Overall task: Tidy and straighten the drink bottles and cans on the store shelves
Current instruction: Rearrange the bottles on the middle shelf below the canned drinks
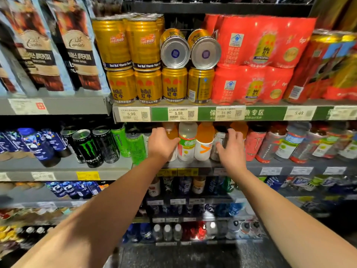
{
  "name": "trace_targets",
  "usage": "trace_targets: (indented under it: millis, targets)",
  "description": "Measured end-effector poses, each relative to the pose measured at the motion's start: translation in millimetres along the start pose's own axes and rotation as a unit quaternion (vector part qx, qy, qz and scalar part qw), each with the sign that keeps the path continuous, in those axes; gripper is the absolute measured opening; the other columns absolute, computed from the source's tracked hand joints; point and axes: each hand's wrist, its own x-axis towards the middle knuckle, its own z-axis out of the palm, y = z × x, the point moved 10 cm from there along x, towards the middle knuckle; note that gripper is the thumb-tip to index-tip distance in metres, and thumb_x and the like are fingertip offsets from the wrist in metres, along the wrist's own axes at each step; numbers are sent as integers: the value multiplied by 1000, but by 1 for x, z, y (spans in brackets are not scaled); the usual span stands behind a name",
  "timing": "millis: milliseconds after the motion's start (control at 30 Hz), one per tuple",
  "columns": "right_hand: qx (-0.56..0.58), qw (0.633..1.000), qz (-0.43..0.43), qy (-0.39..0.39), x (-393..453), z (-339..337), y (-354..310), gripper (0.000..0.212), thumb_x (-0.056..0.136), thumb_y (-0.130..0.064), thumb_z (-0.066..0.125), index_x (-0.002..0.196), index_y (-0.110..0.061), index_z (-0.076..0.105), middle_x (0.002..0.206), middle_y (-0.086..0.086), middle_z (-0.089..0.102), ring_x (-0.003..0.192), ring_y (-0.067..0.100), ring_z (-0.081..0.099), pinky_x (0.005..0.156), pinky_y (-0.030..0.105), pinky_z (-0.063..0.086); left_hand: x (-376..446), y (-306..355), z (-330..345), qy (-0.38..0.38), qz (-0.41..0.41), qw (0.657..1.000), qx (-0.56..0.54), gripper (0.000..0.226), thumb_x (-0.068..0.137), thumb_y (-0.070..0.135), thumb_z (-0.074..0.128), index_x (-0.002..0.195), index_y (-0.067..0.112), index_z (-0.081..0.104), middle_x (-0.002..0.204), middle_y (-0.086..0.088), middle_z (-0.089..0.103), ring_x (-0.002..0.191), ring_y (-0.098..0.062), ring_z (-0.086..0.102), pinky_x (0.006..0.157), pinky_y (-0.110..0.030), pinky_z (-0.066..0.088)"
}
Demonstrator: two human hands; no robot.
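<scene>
Both forearms reach up from the bottom of the view to the middle shelf (270, 165); left hand (161, 144) back-up, fingers curled forward onto an orange drink bottle (172, 132), thumb against the neighbouring bottle; whether it actually grips or only touches, cannot tell; right hand (230, 149) also back-up, fingers slightly spread and bent over a silver-grey can (218, 144), thumb on its left side; grip vs touch unclear here too.

Between the hands: a pale bottle with green label (187, 142) and an orange bottle with white label (205, 142), both upright, touching each other; right of the right hand a red Monster can (254, 144), then a row of grey and red bottles (301, 144), leaning in the wide-angle view; left of the left hand green cans (135, 146), then black Monster cans (87, 147), then dark blue bottles (38, 144).

Shelf above: gold Red Bull cans (148, 86) upright in a front row, taller gold cans (127, 41) stacked on the left pair; two gold cans lying on their sides (190, 51), bases facing out, on top of the right pair; red multipacks (257, 59) stacked just right of them; price tags (178, 113) on the shelf edge; coffee pouches (77, 47) upper left.

Lower shelves: more bottles, blurred.
</scene>
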Motion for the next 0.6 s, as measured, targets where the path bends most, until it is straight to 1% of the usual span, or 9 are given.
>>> trace_targets:
  millis: [33, 100, 233, 333, 400, 467, 500, 533, 600]
  targets:
    - [-1, 1000, -2, -3, 3, 0, 1, 47, 94, -27, 60, 136, -15, 42, 134, 9, 39, 117, 32, 49, 82, 38, 43, -2, -1, 1, 3, -5, 1000, 1, 45, 81, 43, 78, 94, 6, 56, 109, -14, 53, 99, -35, 59, 79, -42, 51]
    - [5, 1000, -7, -12, 6, 1, 3, 38, 93, -26, 59, 126, -16, 46, 127, 8, 39, 107, 29, 51, 78, 36, 42, -9, -2, 2, 22, -4, 1000, -2, 53, 79, 43, 79, 107, 5, 55, 116, -12, 49, 103, -34, 59, 86, -44, 50]
    - [-23, 997, -63, 35, 6, -6, -3, 32, 80, -15, 68, 105, -5, 52, 112, 16, 47, 96, 38, 54, 69, 41, 48, -30, -4, 0, 79, 9, 996, -30, 57, 74, 45, 81, 118, 20, 55, 117, 1, 50, 106, -24, 58, 86, -39, 50]
    - [31, 998, -48, -5, 4, 1, 8, 28, 83, -11, 65, 107, -6, 52, 110, 15, 56, 99, 34, 57, 68, 32, 36, -46, -6, 0, 119, 17, 990, -68, 59, 72, 44, 82, 121, 27, 54, 116, 3, 60, 111, -22, 54, 86, -38, 47]
    - [99, 994, -40, -8, 3, -2, 15, 39, 81, -12, 70, 113, -11, 49, 105, 8, 62, 93, 27, 60, 69, 28, 39, -56, -5, 2, 140, 19, 987, -77, 59, 72, 43, 83, 120, 31, 51, 115, 4, 65, 110, -23, 58, 86, -39, 49]
    - [167, 984, -60, 13, 4, -10, 16, 49, 76, -12, 76, 115, -13, 47, 93, -3, 58, 81, 15, 54, 67, 23, 38, -64, -7, 5, 151, 8, 983, -103, 64, 74, 38, 85, 127, 30, 51, 121, 4, 66, 114, -18, 59, 90, -31, 47]
    - [181, 980, -75, 20, 6, -13, 16, 48, 74, -12, 77, 113, -13, 49, 88, -7, 55, 78, 14, 53, 66, 22, 39, -69, -8, 6, 156, 0, 981, -118, 65, 74, 34, 86, 130, 29, 52, 123, 5, 66, 114, -14, 58, 90, -26, 44]
    - [179, 980, -89, 21, 8, -13, 17, 43, 73, -12, 77, 108, -12, 52, 85, -7, 54, 78, 17, 55, 66, 24, 41, -73, -11, 7, 162, -6, 978, -132, 64, 74, 33, 87, 129, 28, 54, 122, 6, 66, 113, -11, 58, 89, -24, 43]
    - [157, 982, -108, 11, 14, -8, 21, 37, 70, -14, 78, 101, -9, 60, 85, 0, 58, 83, 25, 57, 68, 30, 45, -82, -19, 6, 177, -19, 971, -157, 59, 73, 33, 87, 123, 29, 56, 116, 9, 66, 110, -11, 60, 88, -26, 46]
